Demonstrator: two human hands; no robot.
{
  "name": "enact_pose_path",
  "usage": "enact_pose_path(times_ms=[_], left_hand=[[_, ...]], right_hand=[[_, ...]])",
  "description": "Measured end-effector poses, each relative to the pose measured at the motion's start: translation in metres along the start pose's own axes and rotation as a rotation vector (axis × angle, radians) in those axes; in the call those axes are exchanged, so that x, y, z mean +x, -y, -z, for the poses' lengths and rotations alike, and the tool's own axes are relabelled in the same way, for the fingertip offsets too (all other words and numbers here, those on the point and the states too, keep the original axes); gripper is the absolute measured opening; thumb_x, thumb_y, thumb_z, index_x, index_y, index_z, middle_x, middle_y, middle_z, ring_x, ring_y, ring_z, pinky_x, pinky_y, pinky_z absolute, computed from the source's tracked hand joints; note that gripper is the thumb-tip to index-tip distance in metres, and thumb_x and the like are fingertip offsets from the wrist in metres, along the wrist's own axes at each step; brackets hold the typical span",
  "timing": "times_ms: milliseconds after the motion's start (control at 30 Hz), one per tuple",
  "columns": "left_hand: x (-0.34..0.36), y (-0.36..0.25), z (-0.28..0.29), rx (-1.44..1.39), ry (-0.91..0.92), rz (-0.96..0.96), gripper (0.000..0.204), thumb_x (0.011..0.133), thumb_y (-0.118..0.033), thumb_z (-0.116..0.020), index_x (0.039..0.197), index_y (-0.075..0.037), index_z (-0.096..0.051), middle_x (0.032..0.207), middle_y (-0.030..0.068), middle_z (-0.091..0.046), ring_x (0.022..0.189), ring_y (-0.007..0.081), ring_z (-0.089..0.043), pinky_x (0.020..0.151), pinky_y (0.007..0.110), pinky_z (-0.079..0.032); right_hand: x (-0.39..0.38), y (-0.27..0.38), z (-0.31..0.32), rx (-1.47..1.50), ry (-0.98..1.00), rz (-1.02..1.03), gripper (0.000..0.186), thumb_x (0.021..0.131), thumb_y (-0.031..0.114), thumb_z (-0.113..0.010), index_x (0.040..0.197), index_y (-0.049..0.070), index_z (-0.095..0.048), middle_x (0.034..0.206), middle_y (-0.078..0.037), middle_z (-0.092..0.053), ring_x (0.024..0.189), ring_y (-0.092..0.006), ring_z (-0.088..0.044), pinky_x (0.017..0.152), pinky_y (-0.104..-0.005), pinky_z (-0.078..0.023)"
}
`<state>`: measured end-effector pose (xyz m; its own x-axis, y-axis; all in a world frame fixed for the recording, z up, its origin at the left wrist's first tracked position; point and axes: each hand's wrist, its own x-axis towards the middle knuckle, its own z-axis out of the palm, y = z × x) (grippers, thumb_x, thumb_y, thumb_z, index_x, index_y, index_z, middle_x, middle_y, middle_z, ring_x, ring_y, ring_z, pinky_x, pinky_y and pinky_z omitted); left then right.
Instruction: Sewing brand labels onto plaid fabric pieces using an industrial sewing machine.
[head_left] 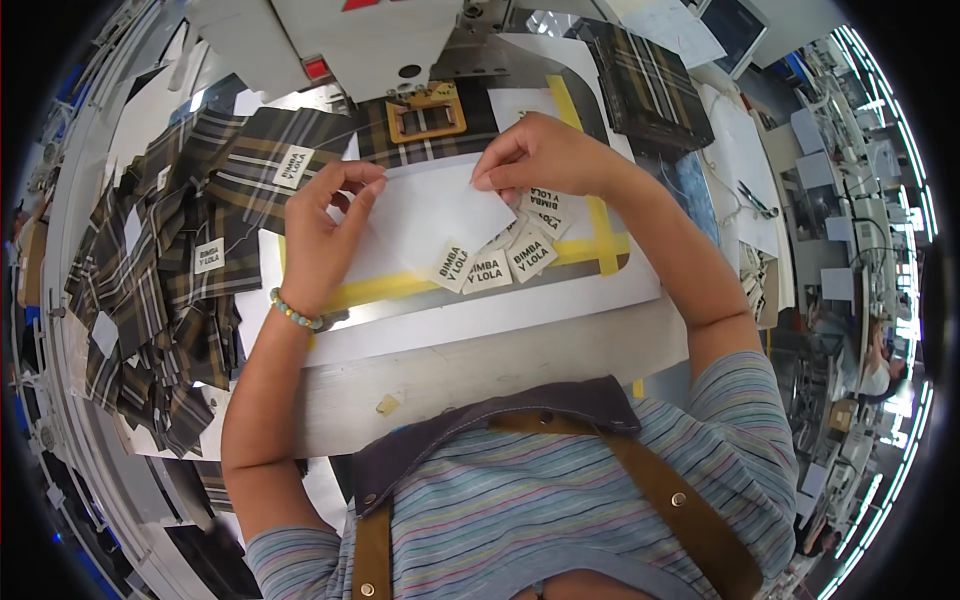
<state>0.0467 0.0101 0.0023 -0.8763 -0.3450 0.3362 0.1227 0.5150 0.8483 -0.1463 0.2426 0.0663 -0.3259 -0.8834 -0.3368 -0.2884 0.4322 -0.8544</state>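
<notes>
A plain white sheet [425, 215] lies between my hands; whether it is paper or cloth I cannot tell. My left hand [328, 225], with a beaded bracelet at the wrist, pinches its upper left corner between thumb and fingers. At the sheet's upper right edge, my right hand [545, 158] is closed in a pinch. Several cream fabric labels [487, 270] with dark lettering fan out along the sheet's lower right side, some partly under it. Just beyond the sheet, a brown clamp frame [427, 117] of the sewing machine rests on dark plaid fabric [375, 130].
Plaid pieces [180, 330] are heaped on the left, some with labels. The machine head [350, 45] overhangs the far side. A plaid stack [655, 90] stands far right. Yellow tape [385, 290] borders the work plate. Thread snips [757, 200] lie at the right.
</notes>
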Motion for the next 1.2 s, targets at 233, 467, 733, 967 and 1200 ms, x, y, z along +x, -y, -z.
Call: enact_pose_path(times_ms=[233, 467, 733, 967, 1200], left_hand=[[-0.001, -0.003, -0.001, 0.096, 0.019, -0.121, 0.012, 0.097, -0.005, -0.074, 0.108, -0.003, -0.078, 0.102, 0.0047, -0.079, 0.085, 0.015, -0.071, 0.072, 0.028, -0.052], [-0.001, -0.01, 0.002, 0.243, 0.123, -0.222, 0.024, 0.092, -0.011, -0.08, 0.116, -0.005, -0.076, 0.122, 0.009, -0.076, 0.109, 0.0256, -0.071, 0.084, 0.036, -0.058], [-0.01, -0.022, -0.013, 0.41, 0.514, -0.523, 0.076, 0.082, -0.034, -0.086, 0.149, -0.01, -0.061, 0.162, 0.008, -0.055, 0.152, 0.0379, -0.044, 0.124, 0.049, -0.039], [-0.005, -0.032, -0.014, 0.13, 0.334, -0.317, 0.054, 0.091, -0.019, -0.081, 0.142, -0.008, -0.066, 0.14, 0.0115, -0.07, 0.131, 0.0334, -0.063, 0.108, 0.042, -0.052], [-0.001, -0.041, -0.049, -0.5, 0.184, 0.298, 0.021, 0.104, -0.015, -0.074, 0.118, 0.001, -0.072, 0.113, 0.0049, -0.076, 0.101, 0.0097, -0.069, 0.089, 0.026, -0.054]], right_hand=[[-0.013, 0.003, -0.028, -0.176, -0.303, 0.228, 0.022, 0.101, 0.019, -0.076, 0.113, 0.002, -0.082, 0.09, -0.004, -0.079, 0.079, -0.0104, -0.069, 0.072, -0.0271, -0.054], [-0.052, -0.002, 0.022, -0.633, -0.283, 0.057, 0.023, 0.092, 0.021, -0.08, 0.104, 0.002, -0.08, 0.092, -0.011, -0.077, 0.079, -0.0221, -0.071, 0.075, -0.0335, -0.056], [-0.058, -0.035, 0.011, -0.57, -0.225, 0.0, 0.022, 0.091, 0.016, -0.083, 0.099, -0.003, -0.075, 0.084, -0.009, -0.071, 0.075, -0.0182, -0.064, 0.072, -0.032, -0.051], [-0.056, -0.019, 0.017, -0.016, -0.413, 0.073, 0.018, 0.102, 0.019, -0.075, 0.099, 0.001, -0.078, 0.089, -0.001, -0.075, 0.076, -0.0071, -0.06, 0.072, -0.0244, -0.049], [-0.024, -0.013, -0.033, 0.449, -0.274, 0.168, 0.025, 0.103, 0.028, -0.075, 0.101, 0.004, -0.081, 0.092, -0.001, -0.078, 0.079, -0.0061, -0.065, 0.072, -0.0216, -0.051]])
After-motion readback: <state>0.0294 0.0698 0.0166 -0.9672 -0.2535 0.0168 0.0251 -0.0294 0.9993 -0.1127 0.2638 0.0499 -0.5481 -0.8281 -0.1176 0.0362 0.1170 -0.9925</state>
